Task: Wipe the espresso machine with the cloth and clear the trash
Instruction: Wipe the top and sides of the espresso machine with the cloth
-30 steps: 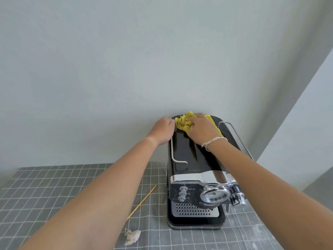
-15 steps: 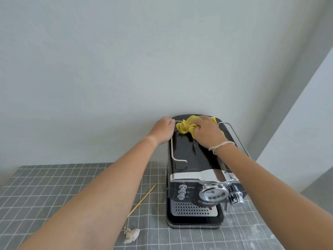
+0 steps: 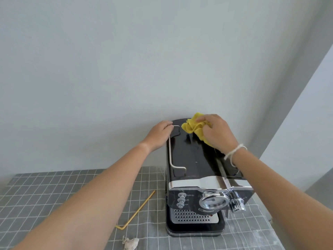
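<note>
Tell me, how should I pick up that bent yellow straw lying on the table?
Pinch the yellow straw near the middle of its long straight part, coming down from above. It lies flat on the checked tablecloth, left of the espresso machine, with bare cloth on both sides, so fingers probably fit there. The short bent end by the crumpled tissue would likely twist in your hand.

Bright, even daylight — soft shadows, wide-angle bending at edges

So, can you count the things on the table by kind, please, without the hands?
Espresso machine: 1
Yellow cloth: 1
Yellow bent straw: 1
Crumpled paper scrap: 1
Total: 4
</note>
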A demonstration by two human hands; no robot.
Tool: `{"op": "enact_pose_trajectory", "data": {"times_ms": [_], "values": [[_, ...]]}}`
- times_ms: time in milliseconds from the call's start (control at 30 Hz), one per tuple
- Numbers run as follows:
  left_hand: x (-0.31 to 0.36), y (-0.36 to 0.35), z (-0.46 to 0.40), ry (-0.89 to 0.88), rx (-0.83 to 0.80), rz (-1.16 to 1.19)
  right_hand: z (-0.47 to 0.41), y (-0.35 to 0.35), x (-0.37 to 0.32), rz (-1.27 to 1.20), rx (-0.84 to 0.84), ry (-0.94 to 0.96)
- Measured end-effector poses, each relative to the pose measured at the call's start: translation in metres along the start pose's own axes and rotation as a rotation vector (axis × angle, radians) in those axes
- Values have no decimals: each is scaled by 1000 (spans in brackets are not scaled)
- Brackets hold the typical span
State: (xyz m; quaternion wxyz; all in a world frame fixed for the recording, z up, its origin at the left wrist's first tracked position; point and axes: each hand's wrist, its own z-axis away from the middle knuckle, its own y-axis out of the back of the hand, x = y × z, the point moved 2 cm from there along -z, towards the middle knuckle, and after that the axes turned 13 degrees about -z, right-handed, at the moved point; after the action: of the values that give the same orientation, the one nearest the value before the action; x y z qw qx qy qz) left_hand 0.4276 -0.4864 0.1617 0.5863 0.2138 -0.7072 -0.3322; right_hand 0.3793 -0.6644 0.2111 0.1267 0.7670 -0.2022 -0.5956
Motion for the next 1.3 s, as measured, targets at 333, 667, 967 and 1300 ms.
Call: {"op": "enact_pose_trajectory", "data": {"times_ms": [333,667,967,1300], "values": [[-18,-4,-8,-89,127,139,-43,-33,20,284,-192,74],[-19,-13,-6,-60,203,273,-39,-34,13,235,-207,104],[-17,-14,-4,-54,211,266,-33,-35,17,219,-178,107],[-21,-16,-5,-39,227,263,-22,-36,15,219,-186,137]]}}
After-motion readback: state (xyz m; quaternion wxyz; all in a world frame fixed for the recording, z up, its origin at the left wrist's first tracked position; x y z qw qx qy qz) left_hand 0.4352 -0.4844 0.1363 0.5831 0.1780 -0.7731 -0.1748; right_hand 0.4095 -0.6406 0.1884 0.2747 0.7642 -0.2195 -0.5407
